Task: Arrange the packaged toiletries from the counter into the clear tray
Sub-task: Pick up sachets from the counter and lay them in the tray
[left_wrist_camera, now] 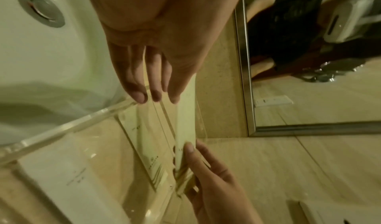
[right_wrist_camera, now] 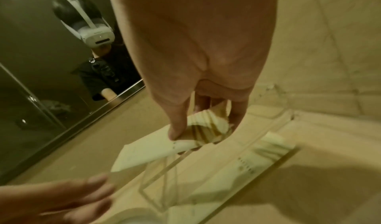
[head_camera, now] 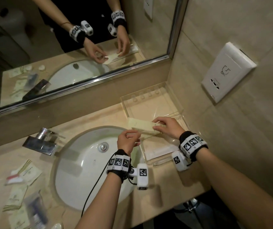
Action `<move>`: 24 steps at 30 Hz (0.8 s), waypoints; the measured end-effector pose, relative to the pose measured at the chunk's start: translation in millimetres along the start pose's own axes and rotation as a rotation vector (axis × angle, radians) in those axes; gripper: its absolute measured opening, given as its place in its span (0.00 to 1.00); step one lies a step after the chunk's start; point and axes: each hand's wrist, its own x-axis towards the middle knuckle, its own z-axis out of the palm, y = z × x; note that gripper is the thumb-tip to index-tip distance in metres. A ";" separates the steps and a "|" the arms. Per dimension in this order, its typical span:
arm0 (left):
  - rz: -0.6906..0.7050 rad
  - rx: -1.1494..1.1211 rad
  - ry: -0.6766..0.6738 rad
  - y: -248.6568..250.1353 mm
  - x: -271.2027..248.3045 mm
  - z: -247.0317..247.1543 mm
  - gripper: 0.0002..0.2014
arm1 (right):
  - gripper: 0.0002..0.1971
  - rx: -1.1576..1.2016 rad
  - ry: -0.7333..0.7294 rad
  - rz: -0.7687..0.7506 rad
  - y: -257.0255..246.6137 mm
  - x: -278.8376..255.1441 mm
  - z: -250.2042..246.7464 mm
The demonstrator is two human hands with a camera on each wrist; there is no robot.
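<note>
Left hand (head_camera: pixel 127 141): forearm extended forward, wrist banded, fingers nearly straight, tips pinching a packet end. Right hand (head_camera: pixel 167 126): forearm extended, wrist banded, thumb and fingers curled, pinching the opposite end.

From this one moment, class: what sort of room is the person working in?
Most likely a hotel bathroom: a white sink sunk in a stone counter, a wall mirror behind it, and packaged toiletries beside the basin.

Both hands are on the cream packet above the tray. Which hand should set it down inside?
Right, probably. The right hand pinches the cream packet at the end already over the clear tray; the left hand grips the end out over the sink.
</note>
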 end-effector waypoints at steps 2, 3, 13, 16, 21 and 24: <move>0.019 0.082 0.082 -5.3 3.0 -2.2 0.11 | 0.11 -0.136 0.024 0.074 9.6 -0.5 -12.3; 0.040 0.134 0.099 -7.2 3.6 -3.1 0.11 | 0.11 -0.197 0.015 0.117 16.3 0.2 -16.5; 0.351 0.721 -0.178 -19.1 -1.5 14.1 0.07 | 0.10 -0.239 0.105 0.270 44.5 23.0 -1.0; 0.326 0.789 -0.193 -19.9 0.4 14.7 0.08 | 0.18 -0.177 0.295 0.268 46.7 12.3 6.1; 0.330 0.894 -0.238 -18.1 2.8 17.8 0.11 | 0.20 -0.273 0.389 0.148 53.3 -11.4 9.7; 0.394 1.013 -0.313 -23.3 7.1 20.1 0.13 | 0.22 -0.371 0.246 0.136 57.2 -17.9 9.5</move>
